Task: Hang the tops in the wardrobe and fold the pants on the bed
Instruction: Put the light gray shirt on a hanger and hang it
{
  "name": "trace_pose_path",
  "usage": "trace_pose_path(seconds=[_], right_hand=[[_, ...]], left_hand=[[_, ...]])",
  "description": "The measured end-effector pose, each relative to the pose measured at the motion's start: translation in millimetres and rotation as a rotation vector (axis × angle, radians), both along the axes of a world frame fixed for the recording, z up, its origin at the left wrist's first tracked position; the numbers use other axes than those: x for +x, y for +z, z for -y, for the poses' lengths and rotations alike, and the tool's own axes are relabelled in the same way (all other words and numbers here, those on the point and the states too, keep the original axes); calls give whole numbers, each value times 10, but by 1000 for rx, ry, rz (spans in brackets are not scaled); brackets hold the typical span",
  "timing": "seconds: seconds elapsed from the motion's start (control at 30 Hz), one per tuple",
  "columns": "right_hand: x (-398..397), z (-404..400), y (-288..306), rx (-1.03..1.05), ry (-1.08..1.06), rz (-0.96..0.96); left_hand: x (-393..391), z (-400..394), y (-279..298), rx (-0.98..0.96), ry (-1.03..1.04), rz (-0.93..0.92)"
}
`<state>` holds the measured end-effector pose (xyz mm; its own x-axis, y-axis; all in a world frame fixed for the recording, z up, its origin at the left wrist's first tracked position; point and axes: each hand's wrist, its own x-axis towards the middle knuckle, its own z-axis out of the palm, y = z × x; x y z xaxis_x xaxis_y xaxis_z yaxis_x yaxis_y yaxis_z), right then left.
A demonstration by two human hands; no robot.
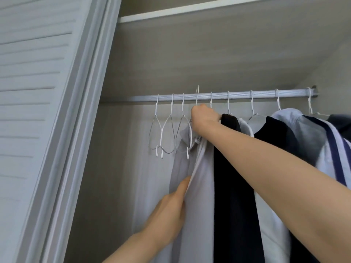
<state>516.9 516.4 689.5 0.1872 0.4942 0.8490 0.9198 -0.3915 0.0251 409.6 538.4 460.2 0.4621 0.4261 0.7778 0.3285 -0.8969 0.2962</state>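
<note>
Pale grey top (197,177) hangs straight down below the rail (228,96); its hanger hook (197,93) pokes just above the rail. The right hand (204,118), nearer, grips the hanger neck under the rail, while the left hand (171,211) pinches the top's edge lower down.

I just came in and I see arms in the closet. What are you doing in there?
A person is hanging a light grey top in the wardrobe. The right hand grips the top's hanger up at the rail, its hook poking above the rail, not clearly settled on it. The left hand holds the cloth lower down. Three empty hangers hang to the left, and dark and pale tops already hang to the right.
</note>
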Motion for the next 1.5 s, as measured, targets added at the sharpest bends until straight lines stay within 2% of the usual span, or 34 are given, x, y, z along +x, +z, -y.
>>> trace_pose_path(seconds=[0.23, 0.4, 0.53, 0.73, 0.9, 1.1, 1.2, 1.27, 1.33, 1.5], right_hand=[[-77, 17, 30, -27, 49, -86], [-105, 166, -68, -139, 66, 0], [-203, 403, -252, -210, 55, 80], [-409, 709, -1029, -176, 5, 226], [-586, 1045, -1768, -304, 132, 204], [-666, 1493, -2391, -436, 191, 227], [-759, 1767, -2633, -447, 311, 237], [-855, 1953, -2820, -386, 470, 214], [-927, 2128, -3012, -320, 642, 152], [-1149, 2636, -3703, -354, 977, -44]], left_hand=[[-151, -17, -16, 4, 6, 5], [-253, 75, -129, -36, -52, 40], [-375, 180, -217, -59, -20, 62], [-640, 426, -530, -53, 45, 0], [-850, 697, -966, -335, 20, 34], [-1013, 1066, -1381, -480, 63, -87], [-1131, 1357, -1539, -463, 120, -133], [-1284, 1604, -1635, -449, 174, -134], [-1428, 1860, -1701, -429, 230, -118], [-1846, 2787, -1950, -451, 402, -47]])
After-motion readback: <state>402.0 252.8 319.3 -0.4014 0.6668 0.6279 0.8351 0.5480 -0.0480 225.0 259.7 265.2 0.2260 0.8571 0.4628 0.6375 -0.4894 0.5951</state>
